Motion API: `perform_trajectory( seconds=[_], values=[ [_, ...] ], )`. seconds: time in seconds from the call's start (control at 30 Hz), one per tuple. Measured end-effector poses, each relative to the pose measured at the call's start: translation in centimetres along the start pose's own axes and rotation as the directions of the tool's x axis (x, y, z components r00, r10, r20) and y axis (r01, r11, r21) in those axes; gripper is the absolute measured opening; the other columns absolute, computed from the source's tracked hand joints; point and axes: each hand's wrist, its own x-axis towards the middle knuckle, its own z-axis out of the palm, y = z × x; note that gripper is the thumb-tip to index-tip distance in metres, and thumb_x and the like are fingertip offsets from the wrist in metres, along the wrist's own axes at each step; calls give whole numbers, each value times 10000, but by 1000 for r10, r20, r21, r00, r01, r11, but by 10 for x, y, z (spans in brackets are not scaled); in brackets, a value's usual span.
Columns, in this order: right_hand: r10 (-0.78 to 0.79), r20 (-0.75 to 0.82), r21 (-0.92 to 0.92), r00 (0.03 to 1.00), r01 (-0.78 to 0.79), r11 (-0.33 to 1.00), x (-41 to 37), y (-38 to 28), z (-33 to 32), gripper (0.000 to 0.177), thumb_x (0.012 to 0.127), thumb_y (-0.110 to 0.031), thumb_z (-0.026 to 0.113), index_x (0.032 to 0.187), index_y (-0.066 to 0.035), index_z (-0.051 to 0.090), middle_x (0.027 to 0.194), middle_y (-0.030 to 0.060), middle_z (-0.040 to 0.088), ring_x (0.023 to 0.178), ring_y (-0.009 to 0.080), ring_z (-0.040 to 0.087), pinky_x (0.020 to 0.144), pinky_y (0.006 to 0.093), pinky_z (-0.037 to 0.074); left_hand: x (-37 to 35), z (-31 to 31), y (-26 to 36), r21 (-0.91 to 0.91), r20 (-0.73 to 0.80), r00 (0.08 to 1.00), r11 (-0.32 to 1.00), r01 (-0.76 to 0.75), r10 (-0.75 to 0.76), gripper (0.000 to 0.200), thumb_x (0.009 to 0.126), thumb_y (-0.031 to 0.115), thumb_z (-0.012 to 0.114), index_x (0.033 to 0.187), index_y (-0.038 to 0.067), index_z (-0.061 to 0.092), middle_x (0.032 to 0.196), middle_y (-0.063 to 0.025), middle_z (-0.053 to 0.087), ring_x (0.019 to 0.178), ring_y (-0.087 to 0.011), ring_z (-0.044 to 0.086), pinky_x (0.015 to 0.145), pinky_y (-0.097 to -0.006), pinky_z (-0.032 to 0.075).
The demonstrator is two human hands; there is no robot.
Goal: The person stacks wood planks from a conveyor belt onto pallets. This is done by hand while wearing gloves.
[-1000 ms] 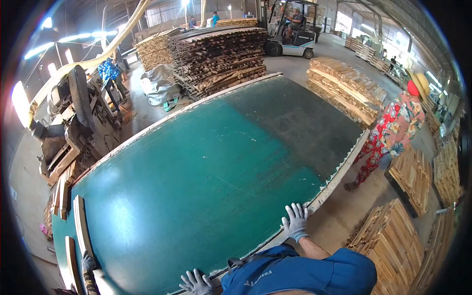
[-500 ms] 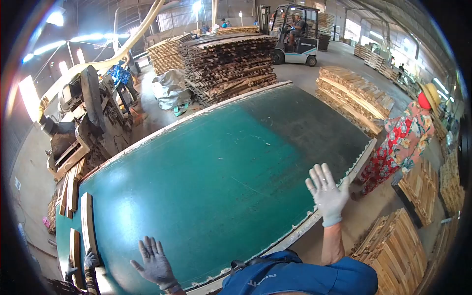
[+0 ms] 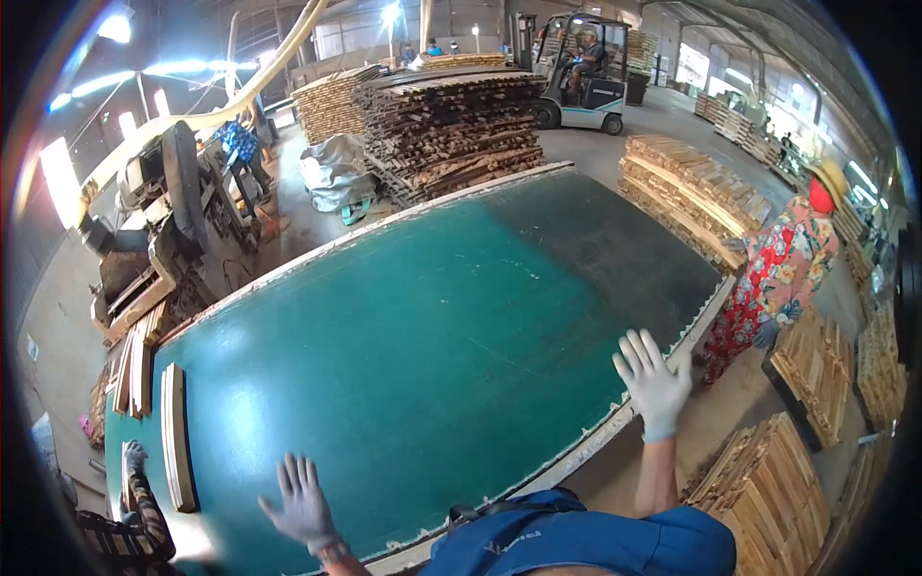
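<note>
My left hand [image 3: 303,505], in a pale grey glove, is spread above the near edge of the green table [image 3: 384,346] and holds nothing. My right hand [image 3: 655,382], gloved in white, is raised over the table's right edge with its fingers apart and nothing in it. Wooden boards [image 3: 177,437] lie on the table's left end, well away from both hands. Beside them, at the lower left, a co-worker's gloved hand [image 3: 135,458] is at another piece of wood.
Beyond the table stand a tall wood stack [image 3: 451,130] and a forklift [image 3: 581,82] with a driver. A machine [image 3: 144,230] is at the left. At the right, a person in a flowered garment [image 3: 778,269] stands among stacks of wood [image 3: 768,490].
The co-worker's hands have left the long board, and one now sits higher by the other piece. My right hand has shifted slightly right and down in view. Both my hands stay spread.
</note>
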Motion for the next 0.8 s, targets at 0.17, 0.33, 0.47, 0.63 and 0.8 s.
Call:
perform_trajectory(
  seconds=[0.17,0.33,0.47,0.63,0.8],
  values=[
    [-60,-106,0,993,60,998,-50,-13,-51,926,859,-685,332,1448,8,158,1513,189,158,1410,325,116,1125,520,107,-39,-36,36,26,-257,953,987,-158,160,797,933,518,360,1460,11,43,1533,-179,21,1418,-320,28,1153,-465,75],
    [218,56,83,974,-222,971,35,69,-30,887,868,-633,377,1451,-3,150,1518,183,136,1407,327,119,1113,562,122,50,-24,-19,-22,-50,977,978,206,-207,784,935,514,350,1456,1,66,1532,-177,38,1418,-327,2,1153,-476,67],
    [292,128,71,948,-303,950,87,121,0,868,888,-639,331,1451,-6,142,1506,199,152,1396,344,147,1105,563,157,84,13,-71,31,45,946,947,319,-320,791,936,530,330,1455,-2,60,1531,-184,28,1419,-317,4,1155,-469,59],
    [214,46,3,976,-214,977,26,74,-13,850,893,-634,319,1439,4,189,1481,218,221,1380,364,190,1104,562,157,52,-12,-6,63,51,979,979,195,-199,799,933,544,327,1453,-7,73,1530,-186,31,1421,-304,20,1154,-468,59],
    [55,-31,-58,998,-57,997,-54,-3,-59,904,856,-698,303,1467,-52,143,1524,183,119,1411,331,107,1108,555,119,-25,-44,72,63,-229,960,987,-147,158,798,924,557,343,1457,11,107,1529,-172,86,1421,-304,32,1153,-467,66]
  ],
)
